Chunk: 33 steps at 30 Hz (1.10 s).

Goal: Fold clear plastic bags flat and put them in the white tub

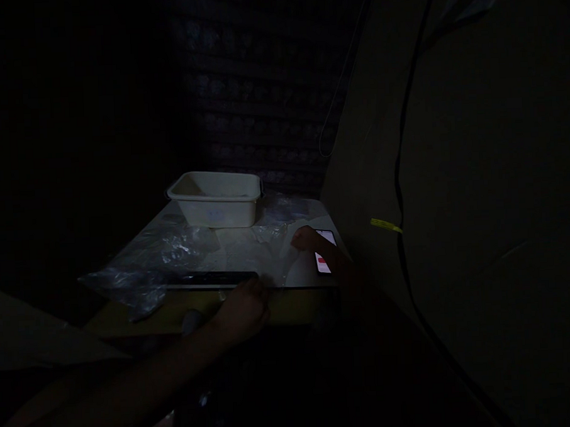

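In dim light, my left hand [244, 306] is at the front edge of a pale table [239, 247], its fingers curled in. Beside it, a long dark strip [216, 277] lies along that edge. My right hand [305, 239] is closed above the right part of the table, and its wrist partly covers a phone [324, 238] with a lit screen. What either hand grips, if anything, is too dark to make out. Faint clear plastic appears around both hands.
A cream plastic tub [221, 211] stands at the back of the table. Crumpled clear plastic [173, 247] covers the left side and hangs over the front edge. On the right, a dark cable [399, 189] with a yellow tag [384, 224] runs down a board wall [476, 167].
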{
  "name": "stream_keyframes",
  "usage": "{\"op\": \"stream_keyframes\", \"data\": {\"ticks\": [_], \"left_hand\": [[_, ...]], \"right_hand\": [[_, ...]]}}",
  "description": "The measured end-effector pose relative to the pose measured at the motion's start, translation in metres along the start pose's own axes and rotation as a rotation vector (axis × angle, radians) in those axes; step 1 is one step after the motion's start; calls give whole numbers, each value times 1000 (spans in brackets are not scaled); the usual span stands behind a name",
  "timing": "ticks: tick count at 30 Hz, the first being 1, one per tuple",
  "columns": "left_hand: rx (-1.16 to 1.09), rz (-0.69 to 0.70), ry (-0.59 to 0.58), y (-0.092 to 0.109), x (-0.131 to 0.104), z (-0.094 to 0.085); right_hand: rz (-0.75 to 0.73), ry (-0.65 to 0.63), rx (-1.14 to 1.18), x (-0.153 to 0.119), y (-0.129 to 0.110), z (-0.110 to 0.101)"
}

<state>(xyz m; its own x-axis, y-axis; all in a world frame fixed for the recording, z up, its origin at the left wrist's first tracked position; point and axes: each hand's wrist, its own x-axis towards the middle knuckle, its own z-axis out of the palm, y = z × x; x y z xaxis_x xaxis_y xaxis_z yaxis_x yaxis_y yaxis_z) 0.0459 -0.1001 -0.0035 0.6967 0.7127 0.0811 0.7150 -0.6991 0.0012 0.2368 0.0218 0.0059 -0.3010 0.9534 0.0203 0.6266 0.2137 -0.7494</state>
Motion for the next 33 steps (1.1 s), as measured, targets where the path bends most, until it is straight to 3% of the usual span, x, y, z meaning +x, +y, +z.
{"op": "stream_keyframes", "data": {"ticks": [5,11,22,28,33], "left_hand": [[42,-11,23,4,3,0],[88,26,-10,12,3,0],[41,102,-14,22,-7,-3],[74,264,157,26,-11,-3],[273,191,281,13,0,12]], "right_hand": [[181,-48,134,8,-12,9],[438,47,502,13,-28,22],[433,40,479,21,-40,46],[417,-8,480,20,-44,52],[383,8,514,20,-39,52]]}}
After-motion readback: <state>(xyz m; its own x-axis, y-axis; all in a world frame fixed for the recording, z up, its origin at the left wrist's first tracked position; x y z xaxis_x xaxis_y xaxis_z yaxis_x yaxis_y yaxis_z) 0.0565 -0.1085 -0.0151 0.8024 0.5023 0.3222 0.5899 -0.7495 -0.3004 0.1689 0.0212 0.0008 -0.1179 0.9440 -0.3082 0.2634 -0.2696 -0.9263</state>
